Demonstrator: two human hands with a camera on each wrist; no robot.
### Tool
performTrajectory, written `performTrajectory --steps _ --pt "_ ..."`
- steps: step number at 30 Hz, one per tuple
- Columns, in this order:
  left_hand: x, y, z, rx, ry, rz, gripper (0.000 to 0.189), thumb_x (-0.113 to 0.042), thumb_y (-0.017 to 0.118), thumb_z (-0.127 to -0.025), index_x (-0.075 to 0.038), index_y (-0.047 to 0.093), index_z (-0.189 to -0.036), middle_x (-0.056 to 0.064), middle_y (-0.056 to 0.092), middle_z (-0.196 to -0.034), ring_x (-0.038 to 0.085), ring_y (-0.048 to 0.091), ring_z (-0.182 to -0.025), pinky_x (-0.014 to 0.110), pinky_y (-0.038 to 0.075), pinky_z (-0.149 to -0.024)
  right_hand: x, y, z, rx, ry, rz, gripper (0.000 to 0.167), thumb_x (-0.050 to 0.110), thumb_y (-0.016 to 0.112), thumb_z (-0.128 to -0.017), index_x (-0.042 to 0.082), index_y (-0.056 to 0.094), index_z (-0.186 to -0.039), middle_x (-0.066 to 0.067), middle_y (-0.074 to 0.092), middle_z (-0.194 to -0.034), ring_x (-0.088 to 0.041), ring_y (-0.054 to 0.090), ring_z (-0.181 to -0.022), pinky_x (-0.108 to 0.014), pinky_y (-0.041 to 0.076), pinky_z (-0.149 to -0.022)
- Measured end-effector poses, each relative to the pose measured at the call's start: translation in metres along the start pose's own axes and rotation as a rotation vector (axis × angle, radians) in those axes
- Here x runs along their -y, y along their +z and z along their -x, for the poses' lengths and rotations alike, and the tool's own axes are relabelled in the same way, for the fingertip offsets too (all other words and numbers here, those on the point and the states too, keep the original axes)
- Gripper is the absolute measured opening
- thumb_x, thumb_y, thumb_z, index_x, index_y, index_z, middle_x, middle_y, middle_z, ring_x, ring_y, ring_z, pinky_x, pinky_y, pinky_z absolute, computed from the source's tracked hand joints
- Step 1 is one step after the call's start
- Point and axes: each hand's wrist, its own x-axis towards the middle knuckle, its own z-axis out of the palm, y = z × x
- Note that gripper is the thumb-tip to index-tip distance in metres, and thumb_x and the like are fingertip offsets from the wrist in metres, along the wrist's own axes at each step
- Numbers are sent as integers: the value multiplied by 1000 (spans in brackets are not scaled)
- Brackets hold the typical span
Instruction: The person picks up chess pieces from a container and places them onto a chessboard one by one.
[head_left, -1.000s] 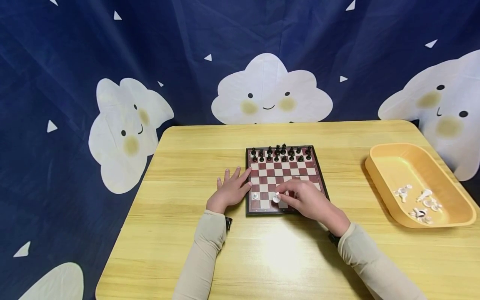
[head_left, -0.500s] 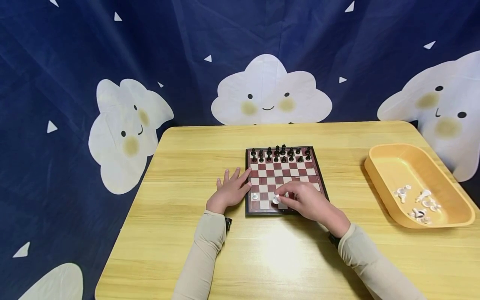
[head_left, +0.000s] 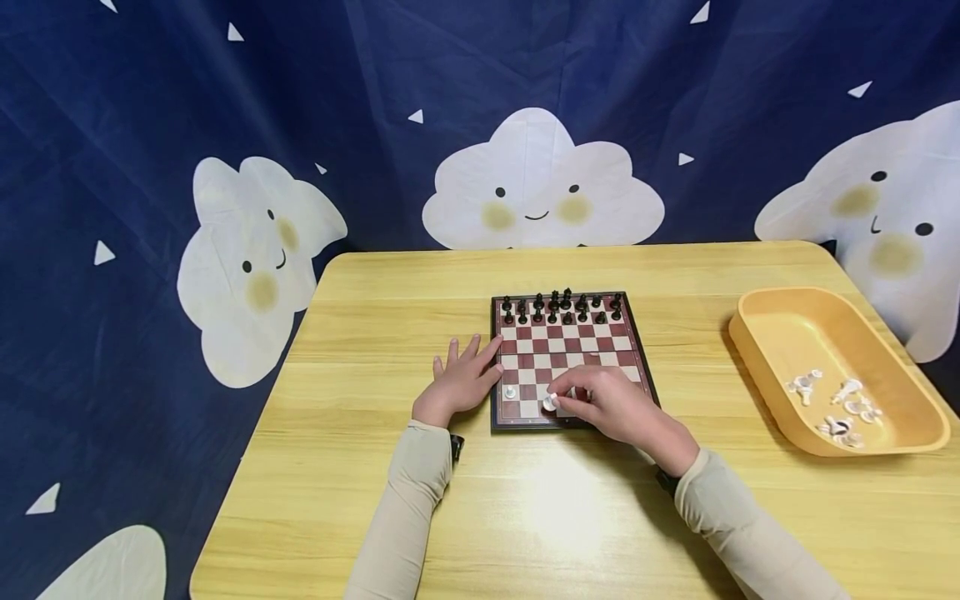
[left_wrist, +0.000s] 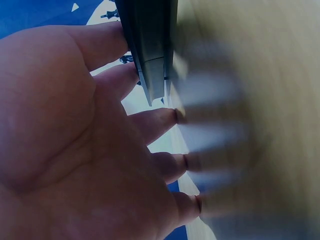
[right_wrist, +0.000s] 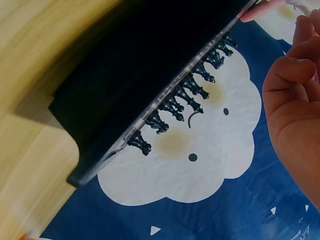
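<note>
A chessboard lies on the table, with black chess pieces standing in two rows along its far side. My right hand pinches a white chess piece between thumb and forefinger, low over the board's near rows; whether its base touches the board I cannot tell. One white pawn stands near the board's left edge. My left hand spreads its fingers there, thumb and forefinger touching the board's edge. In the left wrist view, the other fingertips of that left hand rest on the table.
To the right stands a yellow tray with several white chess pieces lying in it. The wooden table runs back to a dark blue curtain printed with clouds.
The white piece in my right hand has shifted slightly left and toward the near edge. My left hand has stayed in place.
</note>
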Motion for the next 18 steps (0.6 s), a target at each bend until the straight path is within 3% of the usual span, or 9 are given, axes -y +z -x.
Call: performTrajectory --steps 18 --pt "-1 -2 3 3 7 -3 59 -47 35 -111 -33 22 -167 10 9 -174 43 -10 -157 68 -5 -120 0 4 -1 14 -14 9 9 12 74 -97 12 80 -104 3 78 -105 -19 73 -101 -42 58 -91"
